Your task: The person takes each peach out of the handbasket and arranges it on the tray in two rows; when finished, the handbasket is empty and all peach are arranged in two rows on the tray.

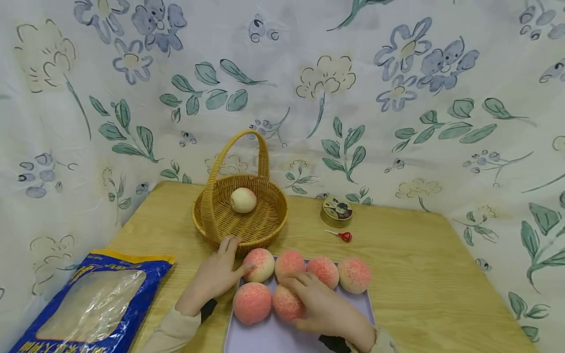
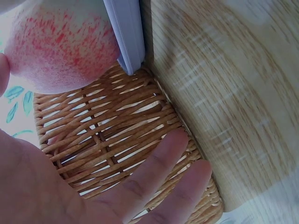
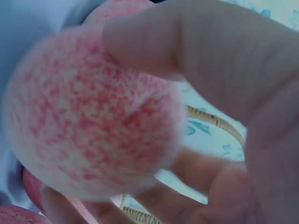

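Pink-speckled toy peaches lie in two rows on a lilac tray (image 1: 291, 338). My right hand (image 1: 324, 306) grips the peach (image 1: 284, 305) in the front row, right of another peach (image 1: 252, 303). In the right wrist view, thumb and fingers curve round this peach (image 3: 88, 116). My left hand (image 1: 217, 272) reaches between the tray and a wicker basket (image 1: 247, 242), its fingers straight against the basket's woven side (image 2: 121, 126). The left thumb is at the back-left peach (image 1: 260, 264). One pale peach (image 1: 243, 200) lies inside the basket.
A blue plastic bag (image 1: 88, 304) with a clear window lies at the left. Behind the tray, to the right, are a round tin (image 1: 337, 212) and a red lollipop (image 1: 345, 237). Floral cloth (image 1: 282, 98) hangs behind the wooden table (image 1: 419, 274).
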A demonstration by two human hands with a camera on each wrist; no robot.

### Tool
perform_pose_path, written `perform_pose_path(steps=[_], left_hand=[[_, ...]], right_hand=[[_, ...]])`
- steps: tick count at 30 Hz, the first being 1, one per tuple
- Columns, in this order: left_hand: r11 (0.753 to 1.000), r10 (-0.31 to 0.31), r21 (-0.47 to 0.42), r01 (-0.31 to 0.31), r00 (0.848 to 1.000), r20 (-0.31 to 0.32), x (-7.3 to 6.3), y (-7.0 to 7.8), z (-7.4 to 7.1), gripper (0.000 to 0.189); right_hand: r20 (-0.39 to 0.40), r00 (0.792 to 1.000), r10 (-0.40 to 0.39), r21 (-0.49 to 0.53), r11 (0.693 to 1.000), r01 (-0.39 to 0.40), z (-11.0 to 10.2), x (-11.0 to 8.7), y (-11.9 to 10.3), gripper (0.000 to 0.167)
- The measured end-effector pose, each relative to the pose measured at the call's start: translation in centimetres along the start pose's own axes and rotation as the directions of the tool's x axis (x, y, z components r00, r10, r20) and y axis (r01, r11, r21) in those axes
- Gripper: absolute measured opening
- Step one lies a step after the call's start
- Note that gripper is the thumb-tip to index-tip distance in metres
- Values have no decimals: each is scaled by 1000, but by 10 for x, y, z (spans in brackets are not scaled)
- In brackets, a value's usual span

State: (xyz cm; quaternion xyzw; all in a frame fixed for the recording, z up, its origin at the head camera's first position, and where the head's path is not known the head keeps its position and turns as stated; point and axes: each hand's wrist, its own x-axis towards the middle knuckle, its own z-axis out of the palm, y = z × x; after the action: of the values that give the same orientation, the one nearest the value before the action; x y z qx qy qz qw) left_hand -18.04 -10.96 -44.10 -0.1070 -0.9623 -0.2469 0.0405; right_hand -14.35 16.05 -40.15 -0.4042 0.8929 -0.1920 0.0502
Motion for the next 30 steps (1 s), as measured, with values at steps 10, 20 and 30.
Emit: perform_pose_path(steps=[10, 20, 30], left_hand=[[1000, -26, -15, 27, 999, 39, -12, -2, 14, 72], [1000, 13, 11, -13, 1000, -26, -3, -3, 17, 72], [1000, 5, 30, -5, 1000, -9, 5, 0, 5, 72]], right_hand=[[-9, 999, -51, -100, 994, 50, 16, -6, -3, 59], [-67, 997, -25, -99, 995, 18, 15, 5, 7, 48], [-28, 998, -56, 205, 977, 61, -55, 62, 19, 42]])
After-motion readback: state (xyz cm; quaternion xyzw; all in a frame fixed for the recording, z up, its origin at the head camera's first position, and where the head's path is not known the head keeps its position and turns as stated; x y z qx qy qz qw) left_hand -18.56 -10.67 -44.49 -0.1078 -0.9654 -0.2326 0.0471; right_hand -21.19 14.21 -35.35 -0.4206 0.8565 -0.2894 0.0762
